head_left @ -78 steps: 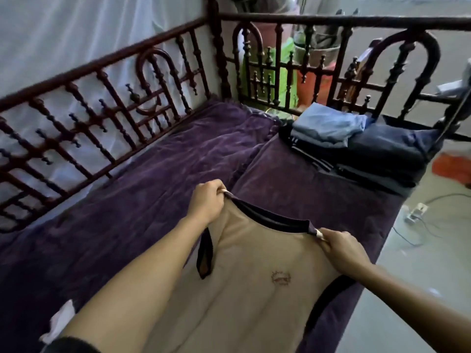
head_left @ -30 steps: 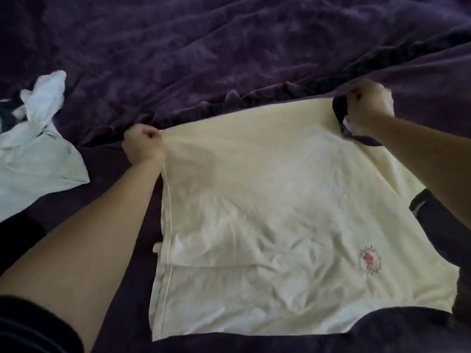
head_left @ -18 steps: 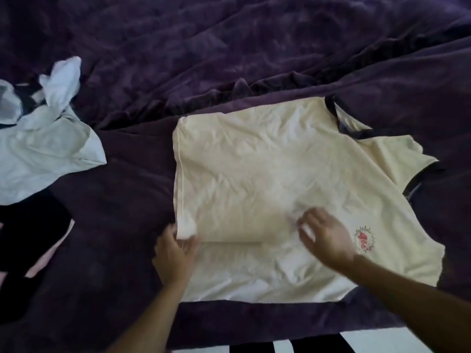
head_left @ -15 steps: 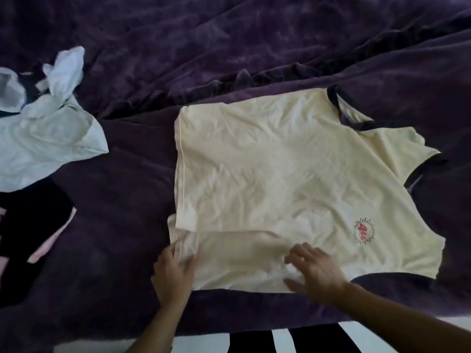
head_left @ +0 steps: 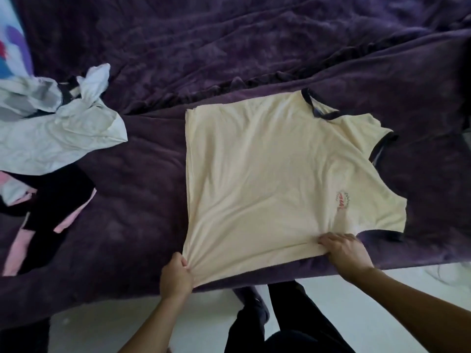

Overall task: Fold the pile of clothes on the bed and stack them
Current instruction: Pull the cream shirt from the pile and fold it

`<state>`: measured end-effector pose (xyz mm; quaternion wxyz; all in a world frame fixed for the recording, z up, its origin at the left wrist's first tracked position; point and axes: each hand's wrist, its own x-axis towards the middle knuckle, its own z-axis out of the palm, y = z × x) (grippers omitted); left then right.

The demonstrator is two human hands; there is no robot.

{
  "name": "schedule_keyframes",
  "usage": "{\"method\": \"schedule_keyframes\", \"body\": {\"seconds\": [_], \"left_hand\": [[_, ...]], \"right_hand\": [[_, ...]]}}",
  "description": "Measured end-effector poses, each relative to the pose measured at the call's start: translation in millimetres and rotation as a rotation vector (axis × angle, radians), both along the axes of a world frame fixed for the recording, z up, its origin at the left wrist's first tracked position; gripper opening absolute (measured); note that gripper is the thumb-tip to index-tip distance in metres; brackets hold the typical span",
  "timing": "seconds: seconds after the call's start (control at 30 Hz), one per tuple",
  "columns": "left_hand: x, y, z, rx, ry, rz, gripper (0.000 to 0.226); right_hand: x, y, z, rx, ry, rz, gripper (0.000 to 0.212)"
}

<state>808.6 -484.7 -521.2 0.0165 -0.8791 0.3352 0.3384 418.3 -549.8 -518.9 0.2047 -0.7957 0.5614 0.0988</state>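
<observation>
Two hands: left hand point(head_left: 175, 276) grips the cream T-shirt point(head_left: 267, 174) at its near hem corner; right hand point(head_left: 344, 253) pinches the near edge beside the sleeve.
T-shirt: flat on the purple bed point(head_left: 229, 47), near side at the bed's edge.
Open room: bare cover beyond, and toward the unfolded pile point(head_left: 51, 131) at left.

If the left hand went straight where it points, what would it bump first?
Likely the cream T-shirt: the left hand grips its near corner and points across it; purple blanket lies beyond.
</observation>
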Motion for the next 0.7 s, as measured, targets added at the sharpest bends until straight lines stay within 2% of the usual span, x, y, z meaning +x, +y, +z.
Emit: {"method": "schedule_keyframes", "body": {"seconds": [0.03,0.1,0.23,0.3,0.37,0.5,0.6,0.7], "left_hand": [[1,13,1,0.026,0.003,-0.020,0.021],[5,41,4,0.049,0.010,-0.062,0.025],[11,73,16,0.112,0.013,-0.186,0.027],[14,68,24,0.116,0.014,-0.183,0.026],[16,50,34,0.052,0.008,-0.097,0.022],[25,-20,61,-0.187,0.061,0.154,0.008],[29,-93,77,-0.323,0.178,0.411,0.010],[35,-172,76,-0.408,0.328,0.622,0.014]], "right_hand": [[-1,18,-3,0.123,0.103,0.042,0.028],[-4,52,-7,0.218,0.237,0.012,0.033],[2,74,3,0.192,0.226,-0.107,0.028],[2,70,13,0.193,0.253,-0.142,0.022],[2,55,28,0.191,0.224,-0.259,0.018],[3,-15,60,0.119,0.026,-0.445,0.015],[5,-92,70,0.081,-0.079,-0.515,0.014],[10,-181,57,0.120,-0.142,-0.553,0.024]]}}
